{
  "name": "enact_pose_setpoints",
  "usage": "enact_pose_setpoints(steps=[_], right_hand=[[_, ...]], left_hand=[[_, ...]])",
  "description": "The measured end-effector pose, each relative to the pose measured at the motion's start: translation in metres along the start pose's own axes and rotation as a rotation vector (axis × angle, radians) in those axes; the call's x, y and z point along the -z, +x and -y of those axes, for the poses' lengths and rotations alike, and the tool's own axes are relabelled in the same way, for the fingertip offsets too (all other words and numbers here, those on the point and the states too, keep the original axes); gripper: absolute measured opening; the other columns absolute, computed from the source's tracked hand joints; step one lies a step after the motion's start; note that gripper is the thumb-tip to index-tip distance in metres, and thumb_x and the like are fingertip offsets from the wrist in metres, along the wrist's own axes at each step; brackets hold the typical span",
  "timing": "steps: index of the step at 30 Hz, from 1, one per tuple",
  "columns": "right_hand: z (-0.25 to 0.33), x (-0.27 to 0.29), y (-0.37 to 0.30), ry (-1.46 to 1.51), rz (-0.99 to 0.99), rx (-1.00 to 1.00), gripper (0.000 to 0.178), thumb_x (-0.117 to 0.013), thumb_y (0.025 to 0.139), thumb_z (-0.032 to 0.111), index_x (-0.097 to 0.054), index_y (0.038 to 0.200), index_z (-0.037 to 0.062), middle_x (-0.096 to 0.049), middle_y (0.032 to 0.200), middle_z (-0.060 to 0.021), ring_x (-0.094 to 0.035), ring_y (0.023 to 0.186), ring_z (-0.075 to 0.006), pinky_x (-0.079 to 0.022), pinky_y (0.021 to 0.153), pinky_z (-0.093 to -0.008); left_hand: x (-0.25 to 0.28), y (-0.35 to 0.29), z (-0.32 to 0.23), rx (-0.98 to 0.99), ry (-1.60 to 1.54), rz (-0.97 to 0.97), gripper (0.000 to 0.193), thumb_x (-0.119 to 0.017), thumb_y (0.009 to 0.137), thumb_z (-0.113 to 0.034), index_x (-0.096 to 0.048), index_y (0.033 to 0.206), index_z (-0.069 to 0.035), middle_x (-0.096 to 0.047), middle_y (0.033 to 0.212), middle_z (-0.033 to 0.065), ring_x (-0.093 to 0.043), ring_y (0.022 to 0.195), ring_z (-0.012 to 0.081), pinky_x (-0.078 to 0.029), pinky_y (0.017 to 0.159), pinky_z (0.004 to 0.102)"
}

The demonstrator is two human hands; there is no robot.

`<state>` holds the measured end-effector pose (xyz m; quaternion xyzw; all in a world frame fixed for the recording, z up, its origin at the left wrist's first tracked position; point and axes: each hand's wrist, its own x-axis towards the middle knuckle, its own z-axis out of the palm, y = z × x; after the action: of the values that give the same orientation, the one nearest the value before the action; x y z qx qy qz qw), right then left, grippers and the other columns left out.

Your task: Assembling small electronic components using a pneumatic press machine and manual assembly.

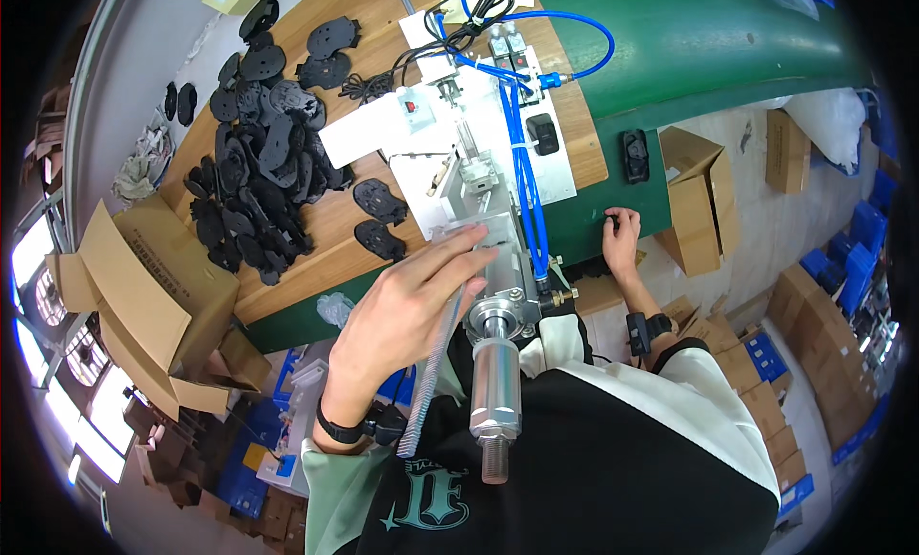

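My left hand reaches over the pneumatic press, its fingers stretched out flat against a clear guard beside the metal cylinder. A ridged strip runs down from under that hand; whether the hand touches it is unclear. My right hand is at the green table edge, fingers curled around a small dark thing I cannot make out. Beyond it lies a black oblong part on the green surface. Two flat black plates lie left of the press, on the wood.
A heap of black plates covers the wooden board's left side. Blue air hoses run along the press, and black cable coils behind it. Open cardboard boxes stand left and right. Blue crates stand farther right.
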<state>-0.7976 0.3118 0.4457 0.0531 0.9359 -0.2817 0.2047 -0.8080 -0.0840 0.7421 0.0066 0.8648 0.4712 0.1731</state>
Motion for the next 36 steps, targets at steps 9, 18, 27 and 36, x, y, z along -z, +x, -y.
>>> enact_pose_setpoints(steps=[9, 18, 27, 36], right_hand=[[-0.008, -0.005, 0.002, 0.024, -0.004, -0.026, 0.017, -0.058, 0.092, 0.008, -0.064, 0.108, 0.0047, -0.053, 0.117, -0.0179, -0.052, 0.113, -0.0365, -0.042, 0.102, -0.0442], [-0.009, -0.008, 0.002, 0.057, -0.002, -0.041, 0.015, -0.058, 0.092, 0.007, -0.064, 0.105, 0.0039, -0.053, 0.113, -0.017, -0.054, 0.105, -0.0334, -0.046, 0.095, -0.0423], [-0.013, -0.01, 0.003, 0.05, -0.02, -0.009, 0.014, -0.058, 0.092, 0.007, -0.064, 0.104, 0.0034, -0.054, 0.11, -0.0168, -0.056, 0.102, -0.0326, -0.048, 0.093, -0.0415], [-0.01, -0.009, 0.003, 0.059, -0.02, -0.024, 0.014, -0.058, 0.092, 0.006, -0.065, 0.104, 0.0031, -0.053, 0.11, -0.0172, -0.056, 0.102, -0.0327, -0.048, 0.092, -0.0409]], left_hand=[[0.003, 0.005, -0.001, -0.005, -0.007, 0.079, 0.02, -0.063, 0.093, -0.001, -0.067, 0.113, -0.003, -0.064, 0.135, 0.012, -0.064, 0.12, 0.0361, -0.056, 0.096, 0.0429], [0.001, 0.009, -0.002, -0.06, 0.008, 0.07, 0.013, -0.062, 0.095, -0.005, -0.062, 0.106, 0.0, -0.063, 0.127, 0.0189, -0.061, 0.123, 0.0397, -0.055, 0.1, 0.0449], [-0.001, 0.01, -0.003, -0.066, 0.031, 0.074, 0.015, -0.065, 0.094, -0.007, -0.062, 0.106, 0.001, -0.065, 0.124, 0.0176, -0.062, 0.123, 0.0372, -0.055, 0.1, 0.0446], [0.0, 0.011, -0.005, -0.068, 0.039, 0.082, 0.013, -0.063, 0.095, -0.008, -0.061, 0.105, 0.0, -0.066, 0.121, 0.0179, -0.063, 0.12, 0.0374, -0.056, 0.097, 0.0446]])
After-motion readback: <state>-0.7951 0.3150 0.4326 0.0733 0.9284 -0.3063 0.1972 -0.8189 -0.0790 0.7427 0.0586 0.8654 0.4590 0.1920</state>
